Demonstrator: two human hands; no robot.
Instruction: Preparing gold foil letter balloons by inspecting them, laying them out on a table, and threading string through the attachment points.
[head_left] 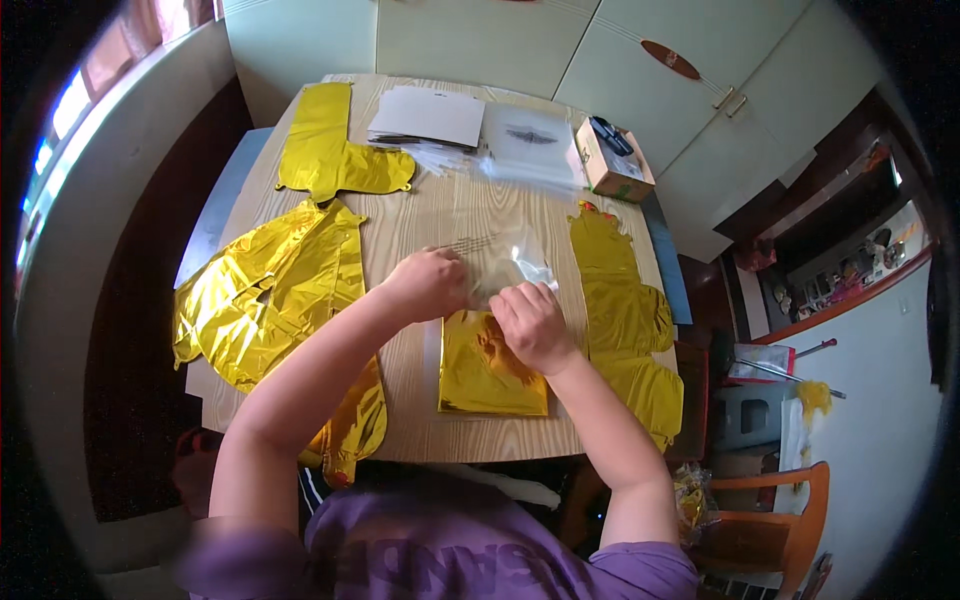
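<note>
My left hand (428, 283) and my right hand (532, 325) both pinch a clear plastic bag (515, 258) in the middle of the wooden table (440, 215). A folded gold foil balloon (490, 370) lies flat under and just before my hands, partly inside the bag's lower end as far as I can tell. Flat gold foil balloons lie around it: a large crinkled one (265, 295) on the left, one (330, 145) at the far left, and a long one (625, 320) on the right.
White paper sheets (430, 113) and more clear bags (525, 150) lie at the table's far end, beside a small cardboard box (612, 160) with a dark object on it. Pale cabinets stand behind. A wooden chair (780, 510) is at lower right.
</note>
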